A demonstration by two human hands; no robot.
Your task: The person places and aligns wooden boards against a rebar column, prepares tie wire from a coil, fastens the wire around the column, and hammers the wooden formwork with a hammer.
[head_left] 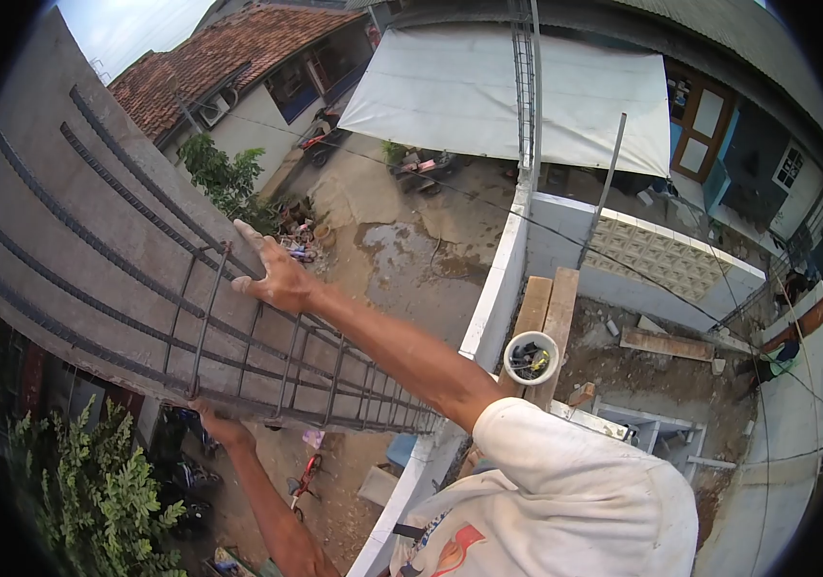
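A rebar cage with long ribbed bars (84,226) and crossing stirrups (288,370) stands against a grey concrete face. My right hand (281,274) reaches across with thumb and fingers apart, beside the upper end of a loose-looking stirrup (205,327). Its fingertips are near the outer bar and the concrete edge; firm contact cannot be made out. Below, my left hand (224,426) has its fingers closed at that stirrup's lower end, partly hidden by the cage. Further along the cage, the stirrups sit closer together.
A white-topped wall (493,308) runs beside me. Wooden planks (558,322) carry a white bucket (531,358) with dark contents. A thin cable crosses the yard. Leafy branches (103,490) rise at lower left; a red bicycle (305,479) stands far below.
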